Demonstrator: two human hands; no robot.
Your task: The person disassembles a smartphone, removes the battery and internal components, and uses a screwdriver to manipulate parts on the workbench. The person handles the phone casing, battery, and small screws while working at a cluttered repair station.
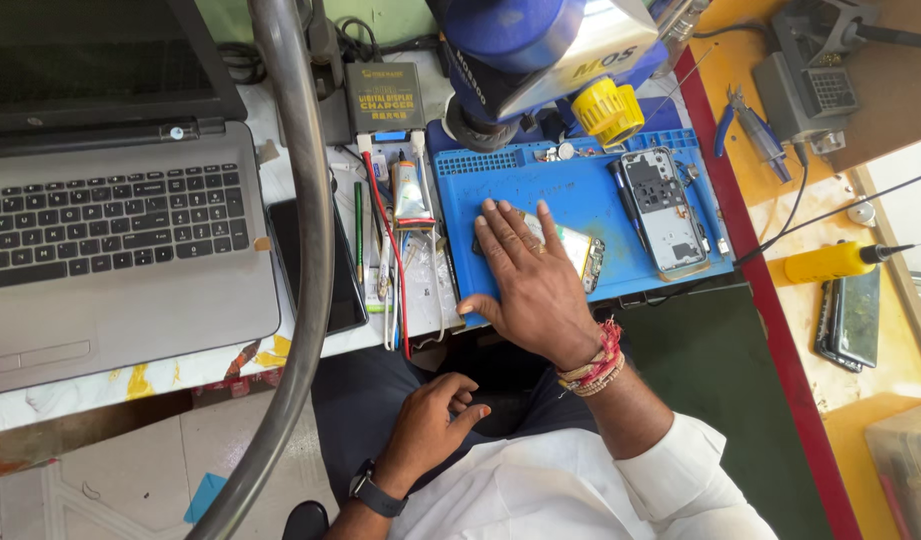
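Left hand [430, 425] lapward; right hand [528, 280] flat near mat [590, 190] edge.

Bright even daylight; soft shadows; glare on yellow bench [885, 330] at right; near pipe [305, 200] blurred; centre sharp.

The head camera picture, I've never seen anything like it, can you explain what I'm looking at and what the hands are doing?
The camera sits on a person's head and looks down at a repair bench. The right hand lies flat, palm down, on a small opened phone part on the blue rubber work mat. The left hand rests on the lap, holding nothing. Another opened phone frame lies further along the mat, below a blue microscope head. A grey laptop and a yellow-handled tool sit at the sides.
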